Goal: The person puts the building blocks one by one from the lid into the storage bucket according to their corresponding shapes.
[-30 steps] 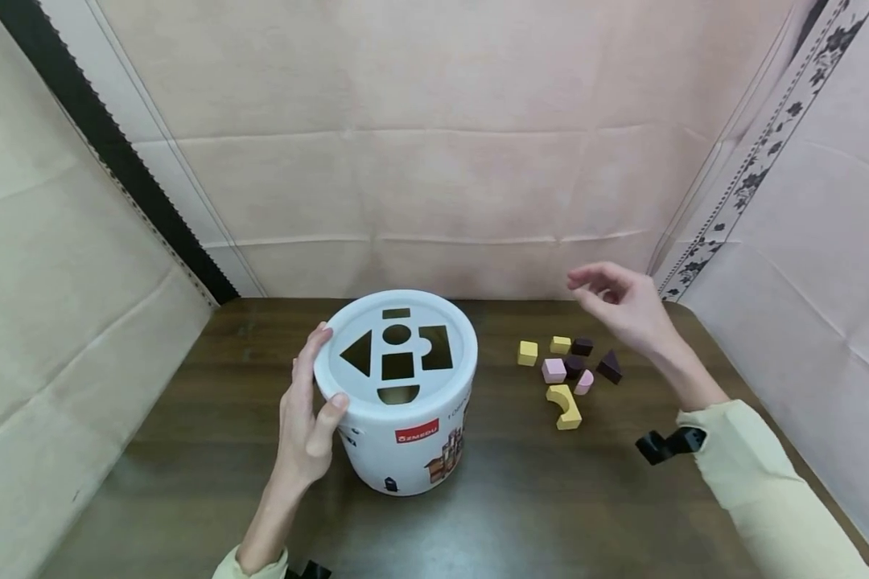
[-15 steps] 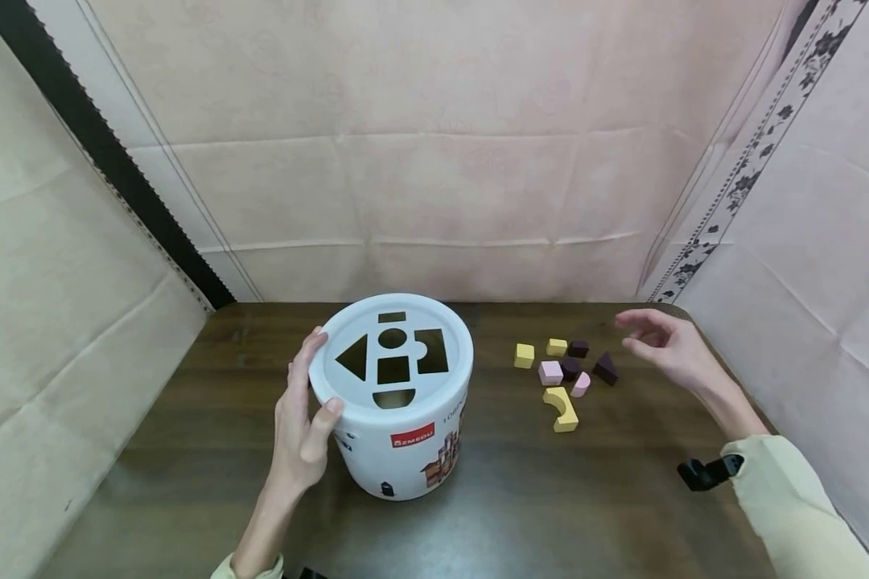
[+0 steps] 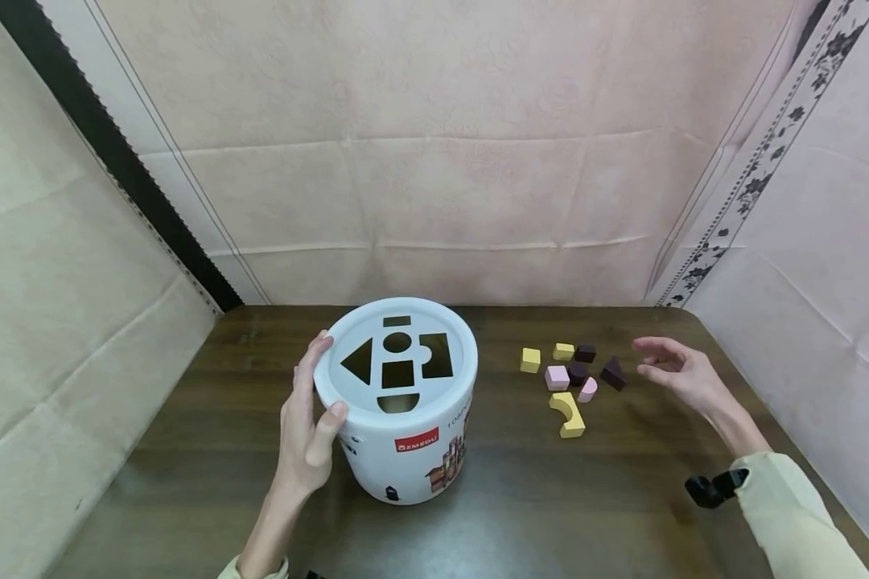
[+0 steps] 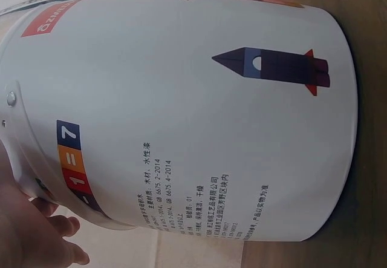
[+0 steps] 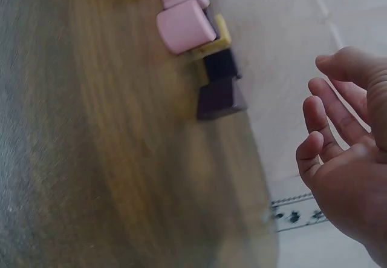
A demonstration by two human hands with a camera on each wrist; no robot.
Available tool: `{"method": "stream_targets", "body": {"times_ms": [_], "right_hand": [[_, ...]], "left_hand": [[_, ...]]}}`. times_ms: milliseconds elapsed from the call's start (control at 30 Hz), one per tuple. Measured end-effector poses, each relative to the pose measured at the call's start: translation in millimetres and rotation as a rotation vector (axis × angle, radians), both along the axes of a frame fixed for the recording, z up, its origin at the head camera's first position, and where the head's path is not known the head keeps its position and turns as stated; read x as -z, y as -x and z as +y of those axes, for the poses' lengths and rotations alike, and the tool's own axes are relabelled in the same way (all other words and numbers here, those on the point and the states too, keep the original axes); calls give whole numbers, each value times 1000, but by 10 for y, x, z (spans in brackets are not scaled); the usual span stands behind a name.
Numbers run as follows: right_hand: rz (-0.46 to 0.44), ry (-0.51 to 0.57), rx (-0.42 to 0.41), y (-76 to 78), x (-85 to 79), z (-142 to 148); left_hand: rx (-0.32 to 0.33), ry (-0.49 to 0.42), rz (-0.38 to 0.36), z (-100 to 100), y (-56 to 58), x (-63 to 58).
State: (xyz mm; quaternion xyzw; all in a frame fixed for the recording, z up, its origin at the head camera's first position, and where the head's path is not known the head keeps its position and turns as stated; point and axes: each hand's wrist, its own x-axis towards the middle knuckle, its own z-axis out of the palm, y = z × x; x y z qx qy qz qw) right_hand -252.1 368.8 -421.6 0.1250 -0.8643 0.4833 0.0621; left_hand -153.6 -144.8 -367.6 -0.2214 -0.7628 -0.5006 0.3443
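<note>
A white bucket [image 3: 405, 462] with printed pictures stands on the table, capped by a pale blue lid [image 3: 362, 394] with shaped holes. My left hand [image 3: 306, 438] holds its left side, thumb on the lid's edge and fingers round the rim. In the left wrist view those fingers [image 4: 57, 225] show under the lid's edge. My right hand [image 3: 684, 374] hovers right of the blocks, fingers loosely bent, holding nothing. Nearest to it is a dark triangular block [image 3: 612, 374]. The right wrist view shows this hand [image 5: 344, 129] apart from the dark block [image 5: 221, 100].
Left of the triangular block lie yellow cubes [image 3: 530, 360], a pink block [image 3: 557, 378], a pink rounded block [image 3: 587, 390], dark blocks [image 3: 585, 354] and a yellow arch [image 3: 568, 416]. Pale cloth walls [image 3: 434, 193] enclose the brown table [image 3: 521, 515] behind and at both sides.
My right hand has moved right and down, from above the blocks to beside them. My left hand keeps its place on the bucket.
</note>
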Motion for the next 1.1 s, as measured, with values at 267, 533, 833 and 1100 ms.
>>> {"method": "stream_targets", "body": {"times_ms": [267, 533, 833, 1100], "right_hand": [[-44, -21, 15, 74, 247, 117], [-21, -77, -4, 185, 439, 170], [-132, -125, -38, 256, 479, 173], [-164, -149, -101, 355, 499, 174]], "left_hand": [[2, 5, -7, -1, 12, -12], [-2, -11, 2, 1, -6, 13], [27, 11, 34, 8, 42, -8], [10, -3, 37, 4, 19, 16]]}}
